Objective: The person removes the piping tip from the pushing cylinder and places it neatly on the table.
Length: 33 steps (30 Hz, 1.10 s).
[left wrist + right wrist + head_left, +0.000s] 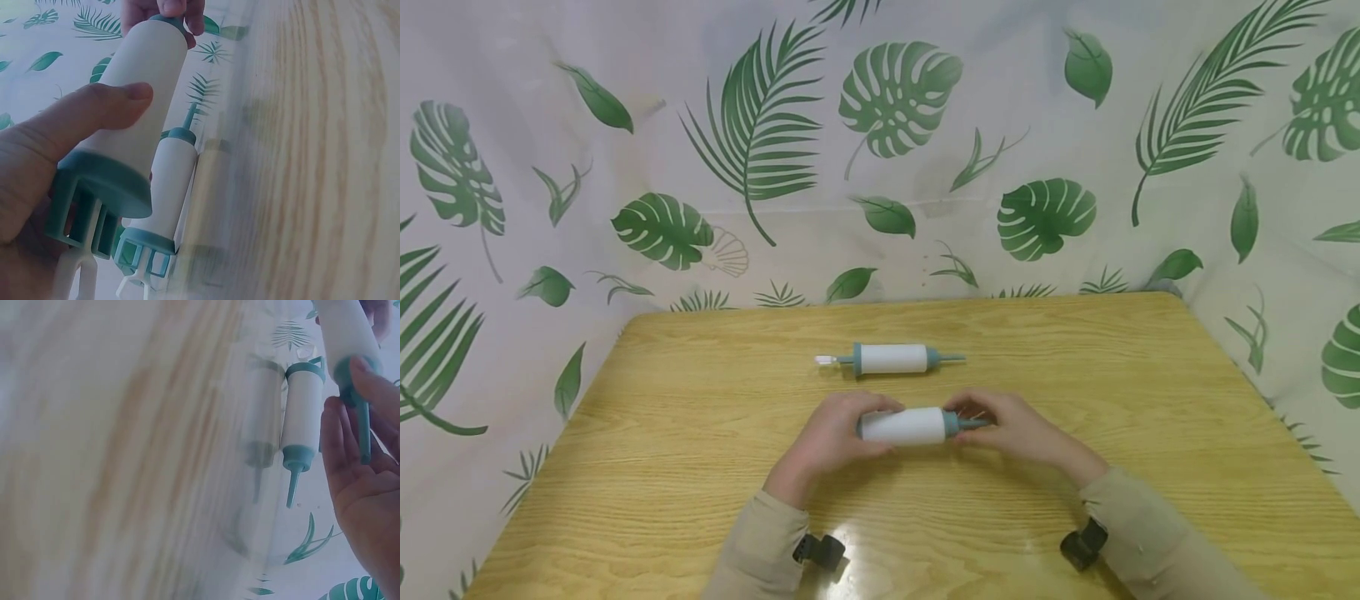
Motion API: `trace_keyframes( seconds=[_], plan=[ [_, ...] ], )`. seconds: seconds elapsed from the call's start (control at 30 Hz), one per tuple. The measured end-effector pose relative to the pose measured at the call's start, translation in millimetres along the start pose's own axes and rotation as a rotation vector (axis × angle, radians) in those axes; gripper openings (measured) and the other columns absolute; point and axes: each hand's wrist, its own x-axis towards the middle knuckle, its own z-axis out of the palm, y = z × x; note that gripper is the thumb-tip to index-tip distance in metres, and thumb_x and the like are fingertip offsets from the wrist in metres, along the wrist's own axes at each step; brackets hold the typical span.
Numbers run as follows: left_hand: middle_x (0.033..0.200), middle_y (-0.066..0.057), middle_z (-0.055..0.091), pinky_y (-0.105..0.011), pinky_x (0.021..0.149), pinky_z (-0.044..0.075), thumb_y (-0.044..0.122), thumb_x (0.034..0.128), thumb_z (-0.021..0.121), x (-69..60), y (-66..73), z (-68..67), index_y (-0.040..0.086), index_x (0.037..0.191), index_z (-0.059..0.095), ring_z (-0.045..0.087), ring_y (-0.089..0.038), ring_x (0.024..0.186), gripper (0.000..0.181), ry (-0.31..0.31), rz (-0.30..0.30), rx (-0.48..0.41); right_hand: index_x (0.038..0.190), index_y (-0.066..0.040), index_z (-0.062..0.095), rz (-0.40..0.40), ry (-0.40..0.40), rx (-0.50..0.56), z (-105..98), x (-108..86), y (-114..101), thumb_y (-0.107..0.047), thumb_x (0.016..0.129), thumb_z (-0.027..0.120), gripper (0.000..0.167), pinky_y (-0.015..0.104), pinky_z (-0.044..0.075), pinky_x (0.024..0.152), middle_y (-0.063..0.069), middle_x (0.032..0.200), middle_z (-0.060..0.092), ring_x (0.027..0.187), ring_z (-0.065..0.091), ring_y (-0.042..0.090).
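A white syringe (913, 427) with teal ends lies level between the two hands, above the table. My left hand (831, 433) grips its barrel near the flanged end, thumb along the white side. In the left wrist view, a teal guard (106, 187) and a white plunger handle (81, 269) stick out behind that hand. My right hand (1018, 427) pinches the teal nozzle cap (350, 372) at the other end. The thin nozzle (363, 434) points past the right palm. Just beyond lies a second, like syringe (892, 358), untouched, nozzle to the right.
Under everything is a wood-grain table (685, 467). A pale curtain (955, 225) printed with green leaves stands behind its far edge and along both sides. Black wrist devices (1084, 543) sit at both sleeves.
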Motion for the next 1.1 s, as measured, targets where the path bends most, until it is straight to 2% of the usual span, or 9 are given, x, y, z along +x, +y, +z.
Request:
trace_keyframes(
  seconds=[0.1,0.17,0.27,0.43,0.5,0.67,0.9,0.97,1.1],
  plan=[
    [0.109,0.001,0.069,-0.035,0.087,0.049,0.019,0.0702,0.085,0.0,0.0,0.3,0.016,0.111,0.069,0.062,-0.016,0.099,0.044,-0.003,0.001,0.002,0.128,-0.002,0.053,-0.004,0.003,0.027,0.2,-1.0,0.0,-0.020,0.083,0.074,0.052,0.039,0.050,0.091,0.012,0.120,0.060,0.105,0.059,0.025],
    [0.109,0.001,0.068,-0.035,0.087,0.050,0.020,0.0702,0.086,-0.4,0.1,0.3,0.016,0.112,0.069,0.062,-0.016,0.099,0.045,0.001,0.006,0.006,0.133,0.001,0.049,0.010,0.000,0.034,0.3,-1.6,0.3,-0.021,0.087,0.071,0.055,0.039,0.050,0.090,0.014,0.122,0.059,0.106,0.059,0.026],
    [0.109,0.000,0.069,-0.035,0.087,0.050,0.020,0.0702,0.086,-0.8,0.0,0.5,0.015,0.112,0.069,0.062,-0.016,0.099,0.045,0.012,0.023,0.017,0.134,0.000,0.049,0.046,-0.001,0.001,0.3,-2.3,0.0,-0.026,0.096,0.058,0.047,0.038,0.051,0.087,0.015,0.124,0.058,0.106,0.059,0.025],
    [0.109,0.001,0.069,-0.035,0.089,0.049,0.019,0.0695,0.086,-1.2,-1.2,1.6,0.015,0.111,0.070,0.062,-0.016,0.100,0.045,0.017,0.031,0.016,0.122,-0.005,0.060,0.114,-0.020,-0.014,1.0,-2.4,-0.2,-0.032,0.102,0.044,0.037,0.034,0.052,0.080,0.008,0.111,0.064,0.096,0.061,0.020],
    [0.109,0.001,0.069,-0.034,0.089,0.049,0.019,0.0695,0.086,-1.2,-1.4,1.9,0.015,0.111,0.070,0.062,-0.016,0.101,0.045,0.014,0.025,0.014,0.120,-0.006,0.061,0.127,-0.029,-0.009,1.0,-2.9,-0.5,-0.033,0.102,0.046,0.035,0.034,0.051,0.080,0.004,0.107,0.064,0.096,0.060,0.019],
    [0.110,0.001,0.068,-0.035,0.090,0.049,0.020,0.0698,0.086,-1.1,-1.1,2.0,0.015,0.111,0.070,0.062,-0.016,0.101,0.045,0.009,0.016,0.012,0.122,-0.006,0.059,0.098,-0.024,-0.004,1.3,-3.4,-0.9,-0.030,0.097,0.057,0.035,0.037,0.049,0.089,0.005,0.115,0.063,0.105,0.059,0.020],
    [0.111,0.002,0.068,-0.035,0.089,0.048,0.020,0.0710,0.085,-1.9,-0.7,0.7,0.018,0.112,0.070,0.061,-0.015,0.102,0.044,0.002,-0.020,-0.007,0.128,0.000,0.052,0.018,0.005,0.035,1.8,-2.1,-0.1,-0.023,0.086,0.071,0.052,0.039,0.049,0.091,0.009,0.120,0.060,0.105,0.059,0.023],
    [0.111,0.002,0.068,-0.035,0.089,0.049,0.020,0.0713,0.085,-2.1,-1.0,0.5,0.019,0.112,0.069,0.061,-0.015,0.102,0.044,-0.001,-0.021,-0.010,0.131,0.001,0.050,0.030,-0.005,0.028,1.6,-2.1,-0.9,-0.024,0.087,0.070,0.054,0.039,0.049,0.091,0.011,0.122,0.059,0.106,0.059,0.024],
    [0.112,0.002,0.067,-0.035,0.089,0.049,0.019,0.0713,0.085,-2.1,-1.6,0.4,0.019,0.113,0.069,0.060,-0.015,0.102,0.044,-0.004,-0.023,-0.012,0.130,-0.002,0.053,0.104,-0.047,-0.010,0.8,-3.0,-2.0,-0.031,0.096,0.058,0.045,0.038,0.050,0.086,0.011,0.120,0.061,0.105,0.059,0.023]
  ],
)
